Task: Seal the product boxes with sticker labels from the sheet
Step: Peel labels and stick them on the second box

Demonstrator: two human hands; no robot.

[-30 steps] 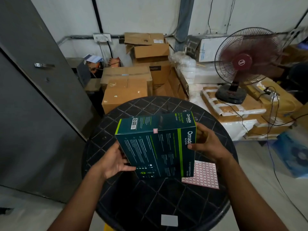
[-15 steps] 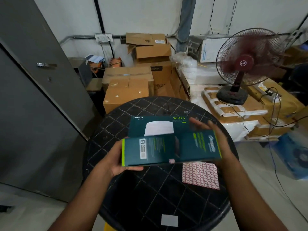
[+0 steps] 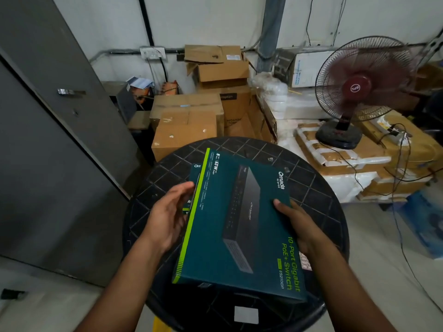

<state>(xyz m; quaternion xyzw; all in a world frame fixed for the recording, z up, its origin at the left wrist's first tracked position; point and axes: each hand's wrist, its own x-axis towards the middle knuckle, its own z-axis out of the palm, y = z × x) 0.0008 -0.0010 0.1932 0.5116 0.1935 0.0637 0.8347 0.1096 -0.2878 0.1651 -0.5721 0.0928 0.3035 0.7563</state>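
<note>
The switch box [image 3: 237, 226] looks stiff and light; right hand [image 3: 302, 230] grips its 3 o'clock edge; left hand [image 3: 167, 215] rests open-fingered at 9 o'clock.

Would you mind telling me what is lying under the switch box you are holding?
Under the switch box a second teal box shows at its left edge, and a corner of the sticker sheet shows by the right hand. The rest of both is covered.
</note>
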